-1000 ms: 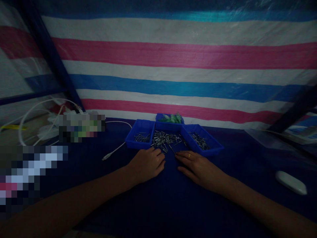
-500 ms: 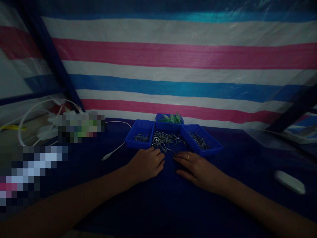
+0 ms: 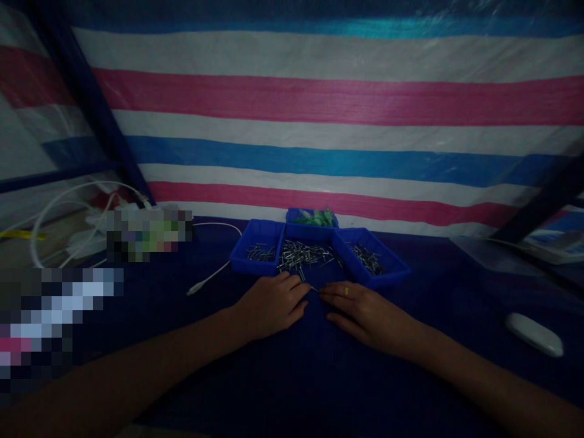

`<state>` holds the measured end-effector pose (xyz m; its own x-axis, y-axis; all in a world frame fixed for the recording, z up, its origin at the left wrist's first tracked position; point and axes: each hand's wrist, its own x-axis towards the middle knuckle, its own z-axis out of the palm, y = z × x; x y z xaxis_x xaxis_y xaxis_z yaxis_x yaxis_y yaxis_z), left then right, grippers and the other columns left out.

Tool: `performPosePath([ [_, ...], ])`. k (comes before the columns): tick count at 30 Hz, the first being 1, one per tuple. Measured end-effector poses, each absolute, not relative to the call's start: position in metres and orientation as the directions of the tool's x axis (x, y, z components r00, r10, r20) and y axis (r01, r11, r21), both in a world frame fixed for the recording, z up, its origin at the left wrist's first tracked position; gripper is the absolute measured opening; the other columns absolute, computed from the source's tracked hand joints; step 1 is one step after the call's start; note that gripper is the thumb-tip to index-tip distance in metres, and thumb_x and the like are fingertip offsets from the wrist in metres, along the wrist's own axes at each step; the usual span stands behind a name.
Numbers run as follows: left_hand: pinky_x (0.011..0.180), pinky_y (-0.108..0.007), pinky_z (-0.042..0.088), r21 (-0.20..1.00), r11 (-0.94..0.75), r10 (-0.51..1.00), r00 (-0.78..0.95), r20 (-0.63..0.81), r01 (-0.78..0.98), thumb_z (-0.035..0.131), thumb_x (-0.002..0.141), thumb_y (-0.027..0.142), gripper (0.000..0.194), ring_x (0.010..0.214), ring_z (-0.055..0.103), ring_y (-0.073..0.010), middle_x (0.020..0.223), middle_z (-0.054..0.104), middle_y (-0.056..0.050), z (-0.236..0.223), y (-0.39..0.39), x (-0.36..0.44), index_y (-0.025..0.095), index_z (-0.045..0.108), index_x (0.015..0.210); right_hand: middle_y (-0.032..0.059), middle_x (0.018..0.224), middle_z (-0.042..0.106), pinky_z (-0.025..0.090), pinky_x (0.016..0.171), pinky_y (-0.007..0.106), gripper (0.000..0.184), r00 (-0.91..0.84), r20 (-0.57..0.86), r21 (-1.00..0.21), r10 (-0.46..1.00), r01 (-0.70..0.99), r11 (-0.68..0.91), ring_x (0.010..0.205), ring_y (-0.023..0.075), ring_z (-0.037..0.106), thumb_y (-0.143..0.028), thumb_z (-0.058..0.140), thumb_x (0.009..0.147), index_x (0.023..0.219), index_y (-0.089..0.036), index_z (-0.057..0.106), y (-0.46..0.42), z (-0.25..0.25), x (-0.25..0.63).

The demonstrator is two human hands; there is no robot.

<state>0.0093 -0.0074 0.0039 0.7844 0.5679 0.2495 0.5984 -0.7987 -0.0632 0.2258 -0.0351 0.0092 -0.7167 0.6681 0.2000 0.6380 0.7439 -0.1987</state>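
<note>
Fingers: left hand curled, right hand flatter, grips unclear; pin in gap, tray rims beyond.

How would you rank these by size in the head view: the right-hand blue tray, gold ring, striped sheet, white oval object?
1. striped sheet
2. right-hand blue tray
3. white oval object
4. gold ring

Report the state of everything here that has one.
Left hand, fingers bent.
Right hand, thumb apart from fingers.
Thin metal piece, between both hands.
Metal pile, loose between bins.
Left bin, open, holding metal pieces.
Right bin, open, holding metal pieces.
Rear bin, open, holding green items.
White cable, visible end unplugged.
White object, lying flat.
</note>
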Motion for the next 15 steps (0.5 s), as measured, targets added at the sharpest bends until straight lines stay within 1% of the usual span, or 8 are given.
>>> performPosePath([
  [3,0.068,-0.028,0.044,-0.079,-0.823,0.532,0.812,0.242,0.562,0.045,0.088,0.028,0.018,0.083,0.051,-0.0174,0.086,0.057,-0.003,0.0043,-0.0083,0.0109,0.017,0.055,0.097,0.0091,0.112,0.060,0.042,0.091,0.037,0.034,-0.749,0.197,-0.234,0.632,0.590,0.773,0.106,0.0206,0.052,-0.023,0.046,0.088,0.122,-0.018,0.052,-0.0375,0.0133,0.2242],
  [6,0.068,-0.028,0.043,-0.094,-0.832,0.516,0.825,0.231,0.546,0.045,0.088,0.026,0.015,0.081,0.050,-0.0170,0.085,0.055,-0.003,0.0049,-0.0083,0.0115,0.016,0.056,0.089,0.0082,0.112,0.060,0.042,0.091,0.036,0.033,-0.771,0.181,-0.261,0.611,0.561,0.786,0.106,0.0194,0.051,-0.021,0.046,0.088,0.119,-0.017,0.053,-0.0395,0.0162,0.2236],
  [12,0.067,-0.027,0.042,-0.091,-0.833,0.513,0.824,0.240,0.545,0.046,0.088,0.024,0.012,0.080,0.049,-0.0165,0.085,0.054,-0.003,0.0047,-0.0069,0.0104,0.017,0.055,0.085,0.0063,0.107,0.061,0.042,0.089,0.035,0.028,-0.794,0.180,-0.296,0.580,0.519,0.802,0.102,0.0187,0.052,-0.020,0.045,0.088,0.114,-0.018,0.056,-0.0417,0.0187,0.2227],
  [15,0.066,-0.026,0.041,-0.083,-0.838,0.509,0.827,0.239,0.540,0.046,0.088,0.023,0.012,0.078,0.049,-0.0156,0.084,0.054,-0.002,0.0047,-0.0064,0.0100,0.016,0.055,0.083,0.0064,0.104,0.061,0.044,0.085,0.034,0.027,-0.769,0.197,-0.291,0.608,0.547,0.785,0.097,0.0180,0.054,-0.019,0.045,0.088,0.113,-0.018,0.055,-0.0414,0.0171,0.2226],
])
